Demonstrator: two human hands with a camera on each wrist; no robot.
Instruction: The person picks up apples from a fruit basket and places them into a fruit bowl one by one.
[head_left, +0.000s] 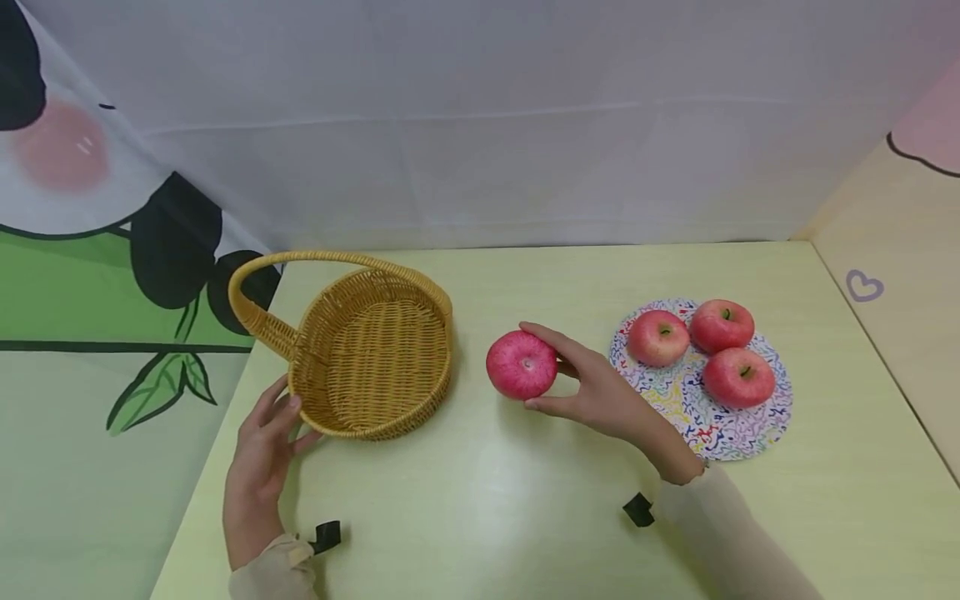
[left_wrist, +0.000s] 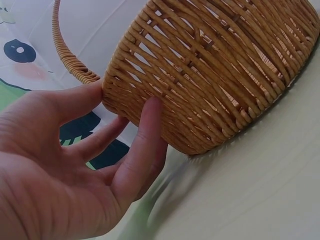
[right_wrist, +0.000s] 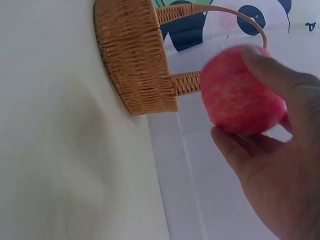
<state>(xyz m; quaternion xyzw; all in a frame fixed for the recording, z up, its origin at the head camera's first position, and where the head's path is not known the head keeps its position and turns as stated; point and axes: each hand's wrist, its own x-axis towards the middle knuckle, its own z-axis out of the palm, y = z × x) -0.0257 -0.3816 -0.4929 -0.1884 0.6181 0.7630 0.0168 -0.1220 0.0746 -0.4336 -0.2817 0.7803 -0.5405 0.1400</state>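
Note:
A red apple (head_left: 521,365) is held above the table by my right hand (head_left: 600,387), with thumb and fingers on its sides. In the right wrist view, the same apple (right_wrist: 241,91) is gripped by that hand (right_wrist: 285,170). A round wicker basket (head_left: 375,367) with a tall hooped handle stands at the left. My left hand (head_left: 262,467) holds its near-left side at the rim. The left wrist view shows the left hand's (left_wrist: 95,165) digits against the rim and outer wall of the basket (left_wrist: 210,70). Between the basket and the plate hangs the held apple.
On the right lies a round, colourfully patterned plate (head_left: 738,437) bearing three apples (head_left: 658,338). Black tape pieces (head_left: 639,510) are stuck to the pale table (head_left: 465,500). Light cloth (head_left: 487,175) rises behind the table's back edge.

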